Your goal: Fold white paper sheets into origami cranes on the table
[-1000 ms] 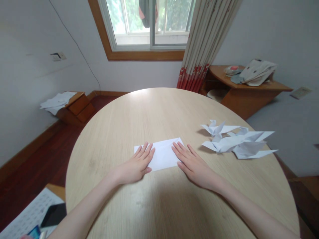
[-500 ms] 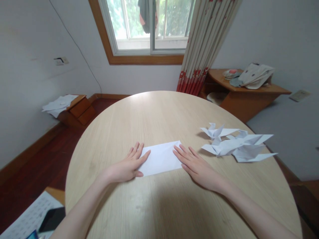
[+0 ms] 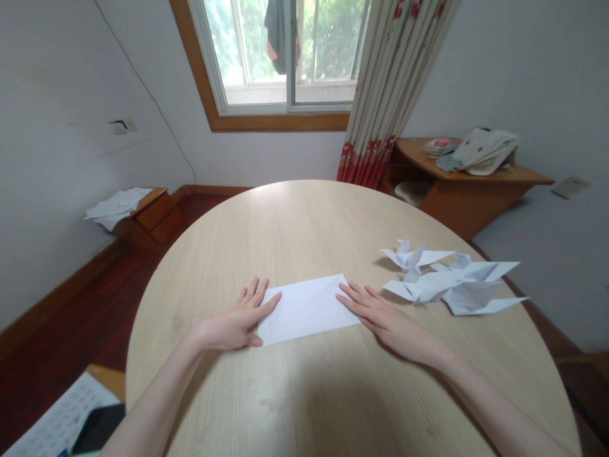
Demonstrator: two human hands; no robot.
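Observation:
A folded sheet of white paper [image 3: 307, 309] lies flat on the round wooden table [image 3: 304, 228], its long side running left to right. My left hand [image 3: 240, 320] rests at its left end, fingers spread, with the thumb and forefinger at the paper's edge. Over the right end lies my right hand [image 3: 383, 317], flat with the fingers outstretched. Neither hand grips anything. To the right of my right hand sit several folded white paper figures [image 3: 457, 279] with pointed tips, crowded together so that they overlap.
A dark phone [image 3: 98, 428] and a printed sheet [image 3: 61, 412] are low at the left, beside the table. Behind the table are a window, a curtain [image 3: 380, 95] and a corner desk [image 3: 476, 174] with a cloth bag. A small drawer cabinet [image 3: 159, 216] stands at the left.
Both hands have slid slightly outward, the left one leftward and the right one rightward, uncovering more of the paper's ends. The camera view has tilted up a little.

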